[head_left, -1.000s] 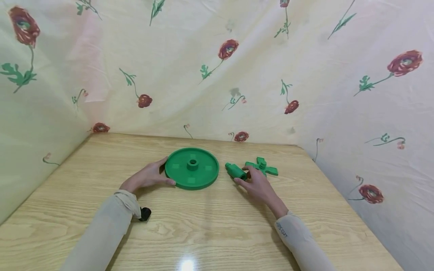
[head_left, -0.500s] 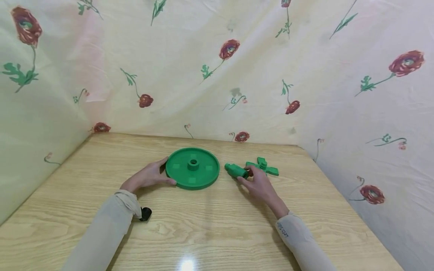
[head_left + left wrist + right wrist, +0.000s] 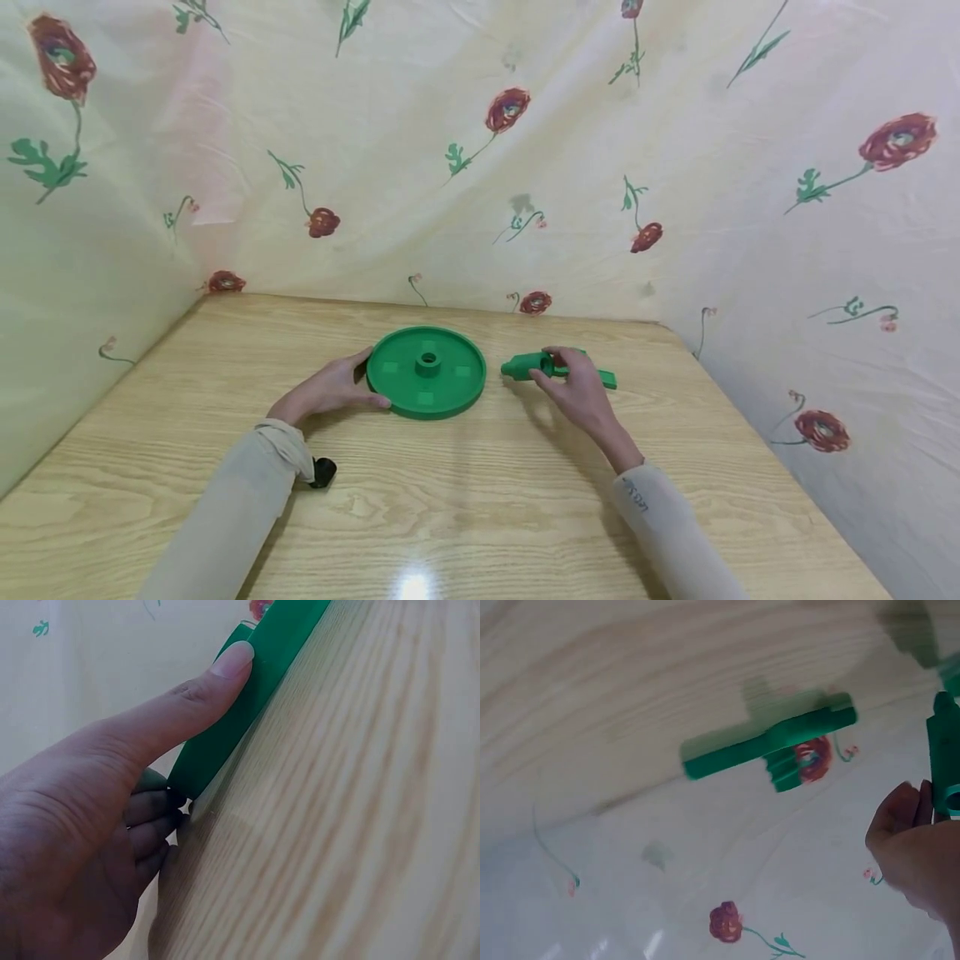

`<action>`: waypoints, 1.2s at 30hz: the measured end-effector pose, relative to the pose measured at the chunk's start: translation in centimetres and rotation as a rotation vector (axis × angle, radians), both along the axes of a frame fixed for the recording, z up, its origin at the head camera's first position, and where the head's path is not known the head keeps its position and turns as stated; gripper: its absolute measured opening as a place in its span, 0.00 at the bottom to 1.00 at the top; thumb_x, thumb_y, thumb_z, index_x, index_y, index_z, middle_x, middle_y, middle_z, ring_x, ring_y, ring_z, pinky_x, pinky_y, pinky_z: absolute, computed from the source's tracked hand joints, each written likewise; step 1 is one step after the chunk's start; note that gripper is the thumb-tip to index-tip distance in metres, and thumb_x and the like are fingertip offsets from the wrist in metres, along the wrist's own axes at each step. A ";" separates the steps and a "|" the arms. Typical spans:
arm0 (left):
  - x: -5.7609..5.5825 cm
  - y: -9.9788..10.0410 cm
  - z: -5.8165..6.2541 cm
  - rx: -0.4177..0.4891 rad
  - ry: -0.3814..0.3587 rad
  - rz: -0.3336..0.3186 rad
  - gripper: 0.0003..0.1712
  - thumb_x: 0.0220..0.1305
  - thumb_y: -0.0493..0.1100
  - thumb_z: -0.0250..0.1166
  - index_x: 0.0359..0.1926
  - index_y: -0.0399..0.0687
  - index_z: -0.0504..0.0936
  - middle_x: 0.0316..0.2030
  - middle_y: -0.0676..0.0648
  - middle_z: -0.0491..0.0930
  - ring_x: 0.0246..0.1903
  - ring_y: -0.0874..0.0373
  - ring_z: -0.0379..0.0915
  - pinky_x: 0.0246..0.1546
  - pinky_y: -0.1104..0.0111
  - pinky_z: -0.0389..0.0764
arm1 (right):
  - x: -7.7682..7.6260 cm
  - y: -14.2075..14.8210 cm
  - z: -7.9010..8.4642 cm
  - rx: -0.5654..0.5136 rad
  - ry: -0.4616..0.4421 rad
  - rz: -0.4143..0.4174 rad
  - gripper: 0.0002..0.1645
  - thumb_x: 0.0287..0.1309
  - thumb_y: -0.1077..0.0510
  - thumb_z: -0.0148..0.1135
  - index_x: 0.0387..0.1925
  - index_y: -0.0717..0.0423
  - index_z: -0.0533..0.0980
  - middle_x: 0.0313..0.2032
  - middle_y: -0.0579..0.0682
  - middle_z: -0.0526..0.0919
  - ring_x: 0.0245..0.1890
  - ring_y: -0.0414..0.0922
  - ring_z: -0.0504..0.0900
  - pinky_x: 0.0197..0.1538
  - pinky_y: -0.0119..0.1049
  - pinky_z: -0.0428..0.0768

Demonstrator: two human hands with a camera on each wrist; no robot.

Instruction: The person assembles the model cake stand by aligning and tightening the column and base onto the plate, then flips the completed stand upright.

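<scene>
"Flowered cloth [image 3: 420,183] hangs behind and beside a wood-grained table [image 3: 420,508], and we're live above it. Who has what?"

"Left hand [image 3: 333,389] at the left edge of the green disc [image 3: 426,385]: thumb along the near side of the rim, fingers round the far side, a wide, C-shaped hold. Disc flat on the wood, and its raised hub [image 3: 428,367] shows a hole facing up."

"And across from it?"

"Right hand [image 3: 581,392], much tighter! Thumb and fingers pinch the wide end of a green bottle-shaped piece [image 3: 527,367], just to the right of the disc. Its shadow [image 3: 534,408] falls apart from it, so I'd say it's off the table."

"Which way does it lie?"

"That's the one to watch. Long axis runs left to right, close to level, narrow tip pointing at the disc, hollow end facing right and partly toward the head camera. The hub's hole opens upward, so the two axes stand crosswise, not in line. Tip and rim look near but apart."

"Nearer hand?"

"Right, no contest: it has the piece, while the left is over at the disc's opposite edge."

"Anything beyond?"

"Flat-armed green piece [image 3: 607,380], largely hidden by the right hand; the right wrist view shows it clear of the fingers."
</scene>
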State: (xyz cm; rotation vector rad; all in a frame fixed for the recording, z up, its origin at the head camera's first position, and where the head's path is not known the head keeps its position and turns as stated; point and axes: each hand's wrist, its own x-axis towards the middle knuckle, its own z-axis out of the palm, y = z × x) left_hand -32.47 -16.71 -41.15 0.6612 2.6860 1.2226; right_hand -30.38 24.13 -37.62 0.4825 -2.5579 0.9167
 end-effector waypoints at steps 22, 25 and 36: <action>-0.2 -0.2 -0.3 0.010 -0.004 0.006 0.68 0.57 0.60 0.79 0.82 0.35 0.47 0.77 0.29 0.54 0.75 0.33 0.50 0.70 0.40 0.59 | -2.0 -8.6 2.6 -0.113 0.084 0.164 0.22 0.66 0.57 0.71 0.56 0.66 0.81 0.47 0.61 0.81 0.51 0.58 0.78 0.46 0.53 0.80; -0.1 -0.1 -0.3 0.009 -0.004 0.006 0.68 0.57 0.60 0.79 0.82 0.35 0.47 0.77 0.30 0.54 0.75 0.33 0.50 0.70 0.40 0.59 | -2.4 -9.5 2.5 -0.125 0.086 0.177 0.22 0.66 0.58 0.71 0.56 0.66 0.81 0.48 0.62 0.81 0.51 0.58 0.78 0.47 0.55 0.81; -0.1 -0.3 -0.2 0.005 -0.014 0.001 0.67 0.58 0.61 0.78 0.82 0.37 0.47 0.77 0.31 0.54 0.76 0.34 0.50 0.71 0.40 0.59 | -3.2 -12.1 2.1 -0.117 0.083 0.194 0.20 0.66 0.58 0.72 0.54 0.66 0.82 0.47 0.61 0.81 0.50 0.57 0.78 0.45 0.48 0.80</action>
